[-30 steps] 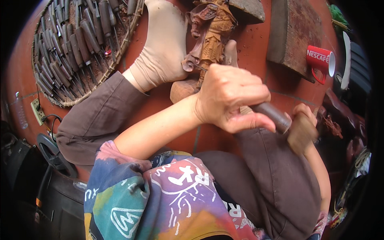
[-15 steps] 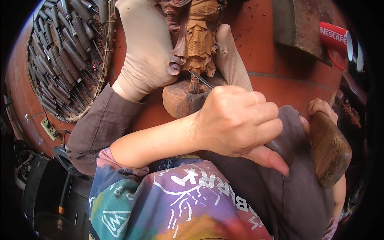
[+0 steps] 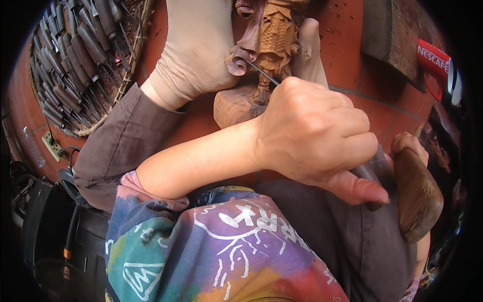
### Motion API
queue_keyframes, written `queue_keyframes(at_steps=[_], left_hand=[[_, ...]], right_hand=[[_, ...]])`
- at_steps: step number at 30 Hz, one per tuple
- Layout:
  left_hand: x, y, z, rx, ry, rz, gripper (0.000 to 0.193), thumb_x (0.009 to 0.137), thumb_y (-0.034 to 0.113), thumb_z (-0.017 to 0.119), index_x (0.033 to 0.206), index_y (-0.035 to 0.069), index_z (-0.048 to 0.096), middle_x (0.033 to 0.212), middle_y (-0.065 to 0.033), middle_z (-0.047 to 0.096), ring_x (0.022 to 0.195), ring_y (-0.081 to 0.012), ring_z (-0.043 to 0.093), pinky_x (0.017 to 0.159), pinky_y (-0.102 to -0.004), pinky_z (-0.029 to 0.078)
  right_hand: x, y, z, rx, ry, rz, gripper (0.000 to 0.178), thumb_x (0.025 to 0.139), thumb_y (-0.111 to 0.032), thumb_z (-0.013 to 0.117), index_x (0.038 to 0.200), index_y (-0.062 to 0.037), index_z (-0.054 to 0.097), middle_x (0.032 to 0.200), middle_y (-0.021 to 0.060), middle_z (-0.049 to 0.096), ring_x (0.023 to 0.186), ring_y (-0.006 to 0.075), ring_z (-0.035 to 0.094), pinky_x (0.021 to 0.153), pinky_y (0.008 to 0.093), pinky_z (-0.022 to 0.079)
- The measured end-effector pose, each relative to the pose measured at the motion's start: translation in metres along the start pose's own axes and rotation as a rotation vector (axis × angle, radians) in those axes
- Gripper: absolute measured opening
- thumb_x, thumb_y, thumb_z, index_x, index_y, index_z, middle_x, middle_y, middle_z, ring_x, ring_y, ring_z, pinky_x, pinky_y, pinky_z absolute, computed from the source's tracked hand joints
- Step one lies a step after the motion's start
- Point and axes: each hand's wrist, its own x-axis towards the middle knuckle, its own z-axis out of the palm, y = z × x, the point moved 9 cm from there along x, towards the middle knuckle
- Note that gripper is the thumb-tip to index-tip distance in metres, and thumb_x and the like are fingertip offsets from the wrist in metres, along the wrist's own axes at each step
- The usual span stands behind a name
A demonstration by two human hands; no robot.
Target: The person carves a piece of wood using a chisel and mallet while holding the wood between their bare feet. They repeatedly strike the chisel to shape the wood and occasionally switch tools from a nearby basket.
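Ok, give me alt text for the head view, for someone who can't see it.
A left hand grips a thin chisel with its tip against a carved wooden figure, which socked feet brace on a red tiled floor. The right hand holds a wooden mallet; a basket of carving tools lies at upper left.

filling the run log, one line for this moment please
left hand: grips thin metal chisel | tip: on carved wooden figure | right hand: holds brown wooden mallet
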Motion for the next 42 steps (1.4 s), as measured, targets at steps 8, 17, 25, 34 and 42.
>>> queue_keyframes(at_steps=[8,17,25,34,42], left_hand=[[0.0,-0.001,-0.016,-0.205,-0.039,0.022,0.057,0.076,0.058,0.067,0.056,0.014,0.038,0.053,0.0008,0.035,0.043,-0.0159,0.045,0.037,-0.0293,0.033],[0.004,-0.004,-0.025,-0.23,0.001,0.013,0.051,0.076,0.053,0.07,0.057,0.012,0.046,0.053,-0.0011,0.042,0.045,-0.0193,0.049,0.041,-0.0319,0.036],[0.004,-0.011,-0.026,-0.201,-0.035,-0.079,0.046,0.078,0.047,0.071,0.056,0.011,0.054,0.053,-0.0027,0.051,0.046,-0.021,0.054,0.043,-0.0322,0.041],[0.004,0.017,-0.007,-0.142,-0.179,-0.091,0.049,0.073,0.054,0.07,0.062,0.01,0.053,0.057,-0.0035,0.047,0.048,-0.0206,0.051,0.043,-0.0327,0.038],[-0.014,0.039,0.025,-0.125,-0.638,-0.152,0.03,0.083,0.043,0.064,0.097,0.016,0.065,0.071,0.0018,0.044,0.056,-0.0114,0.044,0.044,-0.0262,0.032]], right_hand=[[0.014,-0.05,-0.022,-0.064,0.17,-0.162,0.025,0.073,0.0,0.07,0.09,-0.0072,0.052,0.074,0.0073,0.055,0.064,0.0222,0.054,0.064,0.034,0.048],[0.038,-0.085,-0.076,-0.102,0.307,-0.378,0.027,0.07,0.006,0.071,0.082,-0.0065,0.05,0.069,0.0081,0.053,0.061,0.0263,0.053,0.064,0.0384,0.049],[0.053,-0.095,-0.082,-0.058,0.343,-0.401,0.026,0.068,0.002,0.073,0.077,-0.0057,0.049,0.064,0.009,0.044,0.054,0.0252,0.046,0.051,0.0374,0.037],[0.035,-0.072,-0.065,0.044,0.173,-0.4,0.025,0.068,-0.014,0.076,0.081,-0.0044,0.056,0.073,0.0112,0.053,0.065,0.0332,0.053,0.058,0.041,0.041],[0.042,-0.087,-0.058,0.31,0.14,-0.586,0.023,0.062,-0.007,0.076,0.069,-0.0035,0.055,0.061,0.0066,0.05,0.049,0.025,0.049,0.044,0.0341,0.035]])
